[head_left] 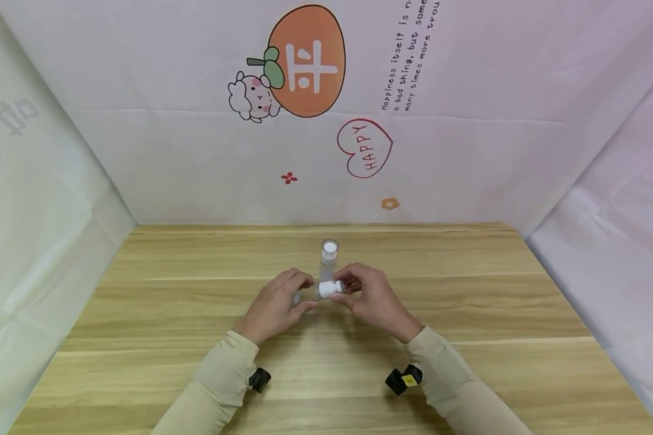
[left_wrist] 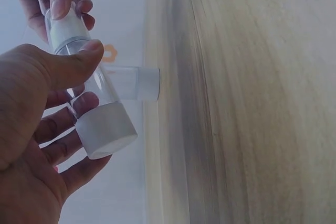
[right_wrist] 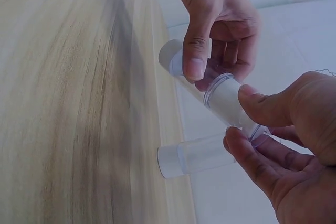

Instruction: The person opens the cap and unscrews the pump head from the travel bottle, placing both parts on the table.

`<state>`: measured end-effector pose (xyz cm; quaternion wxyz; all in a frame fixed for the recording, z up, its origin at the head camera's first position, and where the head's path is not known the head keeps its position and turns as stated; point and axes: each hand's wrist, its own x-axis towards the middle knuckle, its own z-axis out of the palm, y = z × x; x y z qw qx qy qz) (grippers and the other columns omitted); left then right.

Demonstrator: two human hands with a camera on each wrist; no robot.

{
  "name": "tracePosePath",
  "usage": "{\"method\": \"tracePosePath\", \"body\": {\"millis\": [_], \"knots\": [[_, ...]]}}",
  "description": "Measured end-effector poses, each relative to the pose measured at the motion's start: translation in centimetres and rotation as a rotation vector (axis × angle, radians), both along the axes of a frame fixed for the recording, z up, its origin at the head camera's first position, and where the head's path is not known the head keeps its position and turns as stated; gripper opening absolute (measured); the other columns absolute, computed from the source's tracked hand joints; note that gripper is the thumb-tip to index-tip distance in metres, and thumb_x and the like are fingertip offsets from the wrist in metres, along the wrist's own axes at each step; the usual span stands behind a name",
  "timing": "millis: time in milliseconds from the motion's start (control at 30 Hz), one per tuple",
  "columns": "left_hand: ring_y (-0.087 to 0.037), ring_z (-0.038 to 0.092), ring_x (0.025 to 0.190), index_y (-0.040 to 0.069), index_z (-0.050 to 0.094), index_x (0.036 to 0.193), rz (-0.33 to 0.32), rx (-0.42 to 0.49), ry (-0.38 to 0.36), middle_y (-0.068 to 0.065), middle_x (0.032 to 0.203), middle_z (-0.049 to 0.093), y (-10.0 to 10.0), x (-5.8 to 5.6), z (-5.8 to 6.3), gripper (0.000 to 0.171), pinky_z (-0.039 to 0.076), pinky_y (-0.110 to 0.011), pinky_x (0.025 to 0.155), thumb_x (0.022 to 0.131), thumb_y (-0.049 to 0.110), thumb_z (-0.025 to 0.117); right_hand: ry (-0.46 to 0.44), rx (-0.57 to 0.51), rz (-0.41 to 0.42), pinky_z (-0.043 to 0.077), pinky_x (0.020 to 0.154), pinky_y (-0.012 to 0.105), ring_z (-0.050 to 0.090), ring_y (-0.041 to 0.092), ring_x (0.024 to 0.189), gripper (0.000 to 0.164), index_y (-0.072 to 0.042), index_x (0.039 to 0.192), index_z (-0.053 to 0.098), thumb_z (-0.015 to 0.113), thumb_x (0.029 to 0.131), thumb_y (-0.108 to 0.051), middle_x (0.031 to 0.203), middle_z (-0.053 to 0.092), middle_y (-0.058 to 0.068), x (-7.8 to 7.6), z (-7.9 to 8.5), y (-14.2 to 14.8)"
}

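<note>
Head view: held crosswise over the tabletop (head_left: 141, 302), a bottle's length of clear wall and white top, with the left hand (head_left: 274, 305) curled round the body of this bottle (head_left: 328, 290) and the right hand (head_left: 375, 299) pinching near the top; just behind, close to both hands, a second bottle (head_left: 329, 261) standing upright; could be knocked over by a stray knuckle or a sudden swing, being tall and narrow; impossible to tell from here whether touching the held one

Left wrist view: clasped with the left thumb across the clear body and fingers bent underneath, leaving the white base (left_wrist: 106, 129) sticking out past the grip, tilted; could turn or slide in that hold if twisted hard, because of smooth walls and probably little friction; could drop base first if loosened too soon

Right wrist view: pinched between right thumb and forefinger around the white neck (right_wrist: 228, 100) and clear cap (right_wrist: 259, 137); could come away with a jerk under a straight pull, throwing both hands apart, or bind if forced off line; hard to tell whether fully seated, with fingertips covering part of the rim
</note>
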<state>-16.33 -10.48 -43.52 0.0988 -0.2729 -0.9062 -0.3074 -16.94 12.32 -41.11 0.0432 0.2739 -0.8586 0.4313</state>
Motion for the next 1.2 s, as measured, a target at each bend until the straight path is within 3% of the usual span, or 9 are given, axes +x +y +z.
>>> {"method": "tracePosePath", "body": {"millis": [367, 700, 900, 1200], "knots": [[-0.020, 0.064, 0.090, 0.005, 0.068, 0.114, 0.003, -0.021, 0.008, -0.005, 0.106, 0.069, 0.40, -0.14, 0.07, 0.036, 0.055, -0.038, 0.075, 0.086, 0.022, 0.084, -0.001, -0.039, -0.024, 0.059, 0.074, 0.031, 0.067, 0.015, 0.082, 0.028, 0.000, 0.107, 0.067, 0.082, 0.083, 0.001, 0.100, 0.070, 0.008, -0.05, -0.20, 0.12], [-0.023, 0.066, 0.092, 0.003, 0.068, 0.112, -0.018, 0.019, 0.020, -0.007, 0.106, 0.069, 0.36, -0.26, 0.42, 0.035, 0.055, -0.039, 0.077, 0.086, 0.020, 0.084, -0.117, -0.157, -0.034, 0.060, 0.077, 0.031, 0.070, 0.019, 0.085, 0.025, -0.003, 0.106, 0.069, 0.081, 0.085, 0.001, 0.102, 0.072, 0.009, -0.03, -0.04, 0.42], [-0.027, 0.068, 0.094, 0.002, 0.068, 0.112, -0.046, 0.046, 0.006, -0.009, 0.105, 0.069, 0.15, -0.25, 0.71, 0.035, 0.056, -0.040, 0.078, 0.086, 0.018, 0.083, -0.140, -0.198, -0.016, 0.060, 0.076, 0.029, 0.071, 0.022, 0.089, 0.024, -0.003, 0.106, 0.069, 0.079, 0.085, 0.003, 0.105, 0.072, 0.009, -0.08, -0.14, 0.54], [-0.025, 0.067, 0.097, 0.000, 0.067, 0.114, -0.070, 0.040, -0.013, -0.007, 0.108, 0.068, 0.06, 0.01, 0.68, 0.037, 0.057, -0.039, 0.081, 0.084, 0.014, 0.084, -0.152, -0.144, 0.048, 0.060, 0.078, 0.031, 0.071, 0.026, 0.093, 0.024, 0.000, 0.110, 0.068, 0.077, 0.087, 0.003, 0.108, 0.070, 0.013, -0.05, 0.57, 0.89]]}}
